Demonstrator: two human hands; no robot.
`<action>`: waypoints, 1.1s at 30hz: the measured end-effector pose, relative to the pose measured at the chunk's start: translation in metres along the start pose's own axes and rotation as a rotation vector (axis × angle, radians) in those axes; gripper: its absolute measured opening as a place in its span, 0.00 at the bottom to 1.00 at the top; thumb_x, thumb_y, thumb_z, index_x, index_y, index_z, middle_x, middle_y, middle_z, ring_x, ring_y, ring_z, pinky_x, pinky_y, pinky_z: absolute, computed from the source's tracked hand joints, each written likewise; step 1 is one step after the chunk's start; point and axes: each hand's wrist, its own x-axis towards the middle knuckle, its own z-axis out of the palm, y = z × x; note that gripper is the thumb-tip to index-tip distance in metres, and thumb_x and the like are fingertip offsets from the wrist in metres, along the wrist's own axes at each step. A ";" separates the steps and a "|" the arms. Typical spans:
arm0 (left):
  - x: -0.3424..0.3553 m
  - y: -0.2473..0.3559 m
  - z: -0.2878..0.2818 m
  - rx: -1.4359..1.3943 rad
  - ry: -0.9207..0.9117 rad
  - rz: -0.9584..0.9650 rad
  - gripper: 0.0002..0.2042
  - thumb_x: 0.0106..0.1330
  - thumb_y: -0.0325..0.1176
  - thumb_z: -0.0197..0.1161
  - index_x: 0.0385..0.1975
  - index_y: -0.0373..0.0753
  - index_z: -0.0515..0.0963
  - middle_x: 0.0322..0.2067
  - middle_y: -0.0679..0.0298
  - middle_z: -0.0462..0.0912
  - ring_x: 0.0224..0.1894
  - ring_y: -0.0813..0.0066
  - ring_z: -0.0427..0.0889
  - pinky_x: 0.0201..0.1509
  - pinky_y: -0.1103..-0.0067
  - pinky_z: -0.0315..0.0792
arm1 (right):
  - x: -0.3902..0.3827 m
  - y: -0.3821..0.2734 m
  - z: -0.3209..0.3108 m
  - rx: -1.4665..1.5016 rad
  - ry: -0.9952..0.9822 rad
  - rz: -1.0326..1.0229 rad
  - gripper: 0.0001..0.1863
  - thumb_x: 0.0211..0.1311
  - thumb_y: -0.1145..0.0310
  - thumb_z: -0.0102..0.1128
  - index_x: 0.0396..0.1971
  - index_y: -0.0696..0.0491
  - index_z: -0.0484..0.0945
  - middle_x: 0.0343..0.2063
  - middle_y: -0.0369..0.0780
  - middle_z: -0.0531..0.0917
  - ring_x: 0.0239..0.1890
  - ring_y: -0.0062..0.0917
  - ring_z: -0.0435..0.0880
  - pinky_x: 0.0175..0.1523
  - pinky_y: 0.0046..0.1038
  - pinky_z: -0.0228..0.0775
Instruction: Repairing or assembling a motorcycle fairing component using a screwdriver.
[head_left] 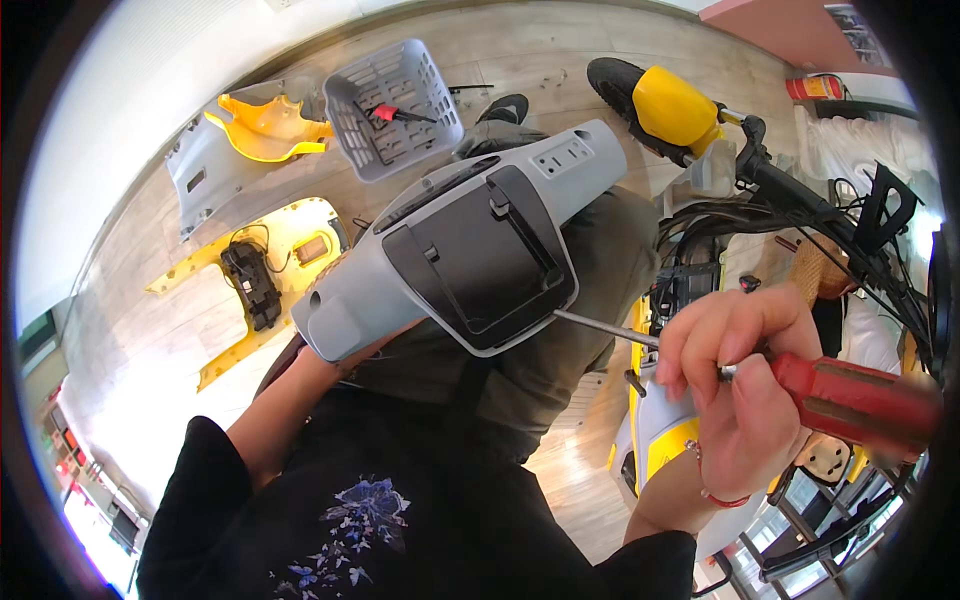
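Note:
A grey plastic scooter front panel [375, 275] with a black lidded compartment [485, 265] lies tilted across my lap. In my right hand [745, 385] is a screwdriver with a red handle [850, 400], my fingers wrapped around its shaft and the front of the handle. The thin metal shaft [610, 328] points left, its tip at the lower right edge of the black compartment, seemingly touching it. From the lower left, my left forearm [275, 425] reaches under the panel. The panel covers my left hand, so its fingers are hidden.
A grey basket [395, 160] holding a red-and-black tool stands beyond the panel. Yellow and grey body parts [270, 130] lie on the floor at left, with a yellow perforated piece [310, 220] nearer. A partly stripped scooter with a yellow fender [675, 105] and loose cables fills the right side.

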 end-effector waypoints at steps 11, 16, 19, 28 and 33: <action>-0.077 -0.053 0.034 -0.211 0.117 -0.247 0.17 0.58 0.37 0.61 0.45 0.36 0.74 0.42 0.58 0.77 0.47 0.63 0.75 0.52 0.73 0.68 | 0.016 -0.007 0.018 -0.062 0.040 0.027 0.07 0.53 0.71 0.45 0.21 0.57 0.60 0.10 0.37 0.64 0.15 0.22 0.65 0.21 0.20 0.56; -0.114 -0.097 -0.005 -0.749 0.358 -1.275 0.06 0.62 0.34 0.56 0.29 0.39 0.72 0.19 0.74 0.68 0.17 0.87 0.63 0.19 0.89 0.57 | 0.026 -0.007 0.017 -0.176 0.016 0.015 0.08 0.53 0.72 0.45 0.18 0.57 0.61 0.09 0.35 0.63 0.14 0.19 0.63 0.20 0.19 0.53; -0.064 -0.062 -0.073 -0.722 0.688 -0.943 0.06 0.64 0.34 0.55 0.28 0.39 0.71 0.19 0.75 0.66 0.19 0.91 0.61 0.21 0.89 0.55 | 0.028 -0.007 0.018 -0.219 -0.031 -0.008 0.09 0.53 0.72 0.46 0.16 0.56 0.62 0.09 0.34 0.63 0.13 0.17 0.62 0.20 0.19 0.52; 0.077 0.095 -0.065 -0.427 0.054 0.282 0.12 0.56 0.35 0.62 0.38 0.39 0.74 0.33 0.59 0.72 0.33 0.61 0.71 0.39 0.72 0.68 | 0.028 0.001 0.023 -0.106 0.031 0.056 0.09 0.57 0.72 0.46 0.19 0.55 0.62 0.11 0.32 0.63 0.14 0.14 0.62 0.20 0.17 0.51; 0.077 0.094 -0.043 -0.193 0.082 0.342 0.18 0.57 0.41 0.60 0.47 0.44 0.74 0.27 0.65 0.68 0.31 0.70 0.70 0.36 0.76 0.67 | 0.040 0.009 0.016 -0.062 -0.095 0.014 0.09 0.57 0.73 0.48 0.19 0.55 0.63 0.11 0.30 0.62 0.14 0.12 0.61 0.19 0.16 0.49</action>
